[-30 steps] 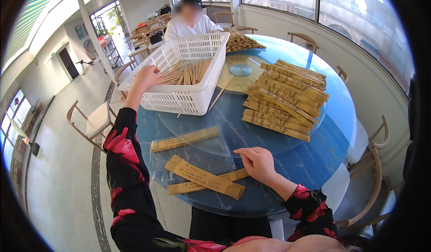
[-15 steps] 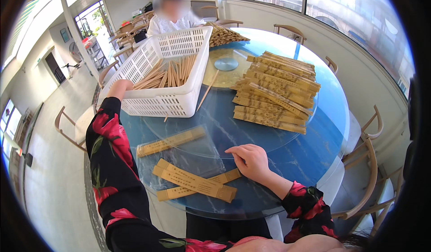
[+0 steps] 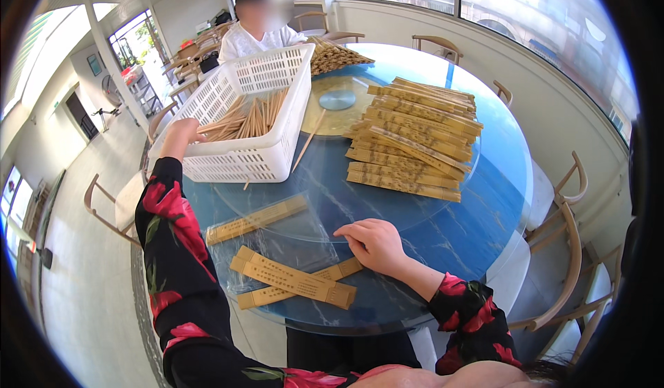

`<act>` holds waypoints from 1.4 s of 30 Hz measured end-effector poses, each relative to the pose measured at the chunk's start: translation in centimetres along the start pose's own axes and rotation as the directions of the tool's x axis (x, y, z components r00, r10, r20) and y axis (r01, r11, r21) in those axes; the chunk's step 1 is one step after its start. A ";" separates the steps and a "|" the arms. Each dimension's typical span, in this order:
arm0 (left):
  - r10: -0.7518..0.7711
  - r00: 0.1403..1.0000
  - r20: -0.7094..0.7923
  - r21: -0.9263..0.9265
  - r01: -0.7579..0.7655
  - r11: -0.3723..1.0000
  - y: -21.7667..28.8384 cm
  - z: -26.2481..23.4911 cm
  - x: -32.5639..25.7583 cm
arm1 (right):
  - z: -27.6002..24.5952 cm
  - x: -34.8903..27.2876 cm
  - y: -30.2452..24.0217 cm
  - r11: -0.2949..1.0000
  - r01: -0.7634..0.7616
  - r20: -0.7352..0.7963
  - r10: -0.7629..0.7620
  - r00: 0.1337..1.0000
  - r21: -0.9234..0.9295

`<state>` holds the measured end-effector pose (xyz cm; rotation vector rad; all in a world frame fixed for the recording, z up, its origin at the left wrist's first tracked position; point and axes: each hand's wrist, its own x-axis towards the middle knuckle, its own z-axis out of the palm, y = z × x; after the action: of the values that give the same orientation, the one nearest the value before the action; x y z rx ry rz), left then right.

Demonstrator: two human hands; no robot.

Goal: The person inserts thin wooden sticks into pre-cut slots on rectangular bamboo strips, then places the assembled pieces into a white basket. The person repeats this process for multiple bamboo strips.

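Raised slightly at the basket's near left corner since the frame half a second earlier, the left hand (image 3: 183, 133) is now seen more fully, left of centre in the frame; its fingertips are partly hidden among the sticks, and whether one is gripped cannot be told. The right hand (image 3: 377, 244) is rested at lower centre, index finger extended and the others curled; whether anything is held beneath the palm cannot be seen. Its edge is placed close to two crossed paper sleeves (image 3: 294, 277); contact cannot be judged. Beyond them, a third sleeve (image 3: 257, 220) is seen through or upon a clear plastic bag (image 3: 315, 232). Right of centre, a broad stack of printed sleeves (image 3: 415, 139) is spread on the blue round table (image 3: 491, 229). One loose stick (image 3: 309, 142) is laid between basket and stack, near a pale disc (image 3: 337, 99). At top centre, a brown pile (image 3: 337, 56) is partly screened by the basket, behind which a person in white (image 3: 252, 39) is seated. By the white slatted basket (image 3: 238, 163), upper left of centre, a loose heap of wooden sticks (image 3: 256, 117) is contained; its near wall is interposed before their lower ends.
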<state>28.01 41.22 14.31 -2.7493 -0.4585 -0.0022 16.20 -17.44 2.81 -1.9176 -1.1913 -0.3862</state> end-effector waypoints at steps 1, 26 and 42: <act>0.004 1.000 0.001 0.005 -0.004 1.000 0.4 -0.4 -0.3 | -0.1 0.0 0.0 1.000 -0.007 -0.003 0.007 1.000 -0.008; 0.093 0.862 -0.498 -0.303 -0.273 0.913 19.3 -2.2 -31.3 | 0.5 0.4 0.9 0.997 -0.057 -0.074 0.053 0.996 -0.047; 0.220 0.665 -0.714 -0.215 -0.507 0.834 23.5 0.7 -26.8 | 0.8 0.1 1.5 0.996 0.016 -0.098 -0.025 0.995 -0.087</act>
<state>10.01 12.27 4.04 -2.8959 0.3640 -1.0614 17.41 -17.09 1.62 -1.9372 -1.1463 -0.5453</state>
